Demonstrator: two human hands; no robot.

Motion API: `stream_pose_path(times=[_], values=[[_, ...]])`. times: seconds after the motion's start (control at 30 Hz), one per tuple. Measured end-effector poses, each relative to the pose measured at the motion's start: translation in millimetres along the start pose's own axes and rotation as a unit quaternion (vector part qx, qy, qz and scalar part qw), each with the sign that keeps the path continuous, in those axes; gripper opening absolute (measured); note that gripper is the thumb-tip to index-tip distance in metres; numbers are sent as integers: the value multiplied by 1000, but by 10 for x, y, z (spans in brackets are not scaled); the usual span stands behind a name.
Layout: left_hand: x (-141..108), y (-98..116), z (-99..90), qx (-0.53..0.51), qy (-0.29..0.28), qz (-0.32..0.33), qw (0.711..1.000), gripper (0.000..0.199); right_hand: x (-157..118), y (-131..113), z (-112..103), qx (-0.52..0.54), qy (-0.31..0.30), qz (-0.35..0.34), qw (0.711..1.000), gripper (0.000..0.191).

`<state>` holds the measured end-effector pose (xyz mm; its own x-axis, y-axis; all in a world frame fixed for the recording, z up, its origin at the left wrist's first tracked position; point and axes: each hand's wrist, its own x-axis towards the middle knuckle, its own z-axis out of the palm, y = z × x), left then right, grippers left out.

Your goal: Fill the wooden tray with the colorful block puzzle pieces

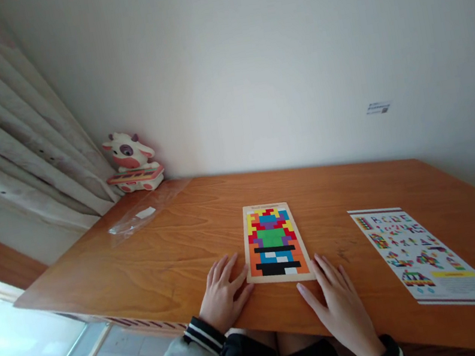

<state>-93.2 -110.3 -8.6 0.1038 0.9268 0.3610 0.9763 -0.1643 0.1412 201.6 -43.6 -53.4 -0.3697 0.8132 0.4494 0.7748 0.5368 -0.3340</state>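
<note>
A wooden puzzle board (pixel 248 261) with a pale frame lies flat on the table, its inside covered with blocky pieces in red, yellow, green, blue, orange, black, white and purple. My left hand (pixel 223 294) rests on the tabletop at the board's lower left corner, fingers spread, thumb and fingertips close to the frame. At the lower right corner lies my right hand (pixel 338 304), also spread, its fingertips by the frame's edge. Neither hand holds anything. Whether the fingertips touch the frame is hard to tell.
The brown wooden table (pixel 312 190) meets a white wall. A printed pattern sheet (pixel 428 258) lies on the right. A clear plastic bag (pixel 147 211) lies at the back left, near a toy cow with a keyboard (pixel 132 162). A curtain (pixel 4 120) hangs on the left.
</note>
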Motion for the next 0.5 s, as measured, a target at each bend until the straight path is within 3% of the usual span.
stream_pose_path(times=[0.1,0.2,0.33,0.5], values=[[81,74,15,-19,-1,9,1000,41,16,47,-8,70,-5,33,997,66],[183,179,51,-40,4,16,999,38,70,81,-59,185,32,120,975,58],[246,261,104,-58,8,15,998,38,140,65,-142,333,76,260,903,53],[222,229,110,-54,-5,29,998,43,183,-101,-63,532,115,269,795,47]])
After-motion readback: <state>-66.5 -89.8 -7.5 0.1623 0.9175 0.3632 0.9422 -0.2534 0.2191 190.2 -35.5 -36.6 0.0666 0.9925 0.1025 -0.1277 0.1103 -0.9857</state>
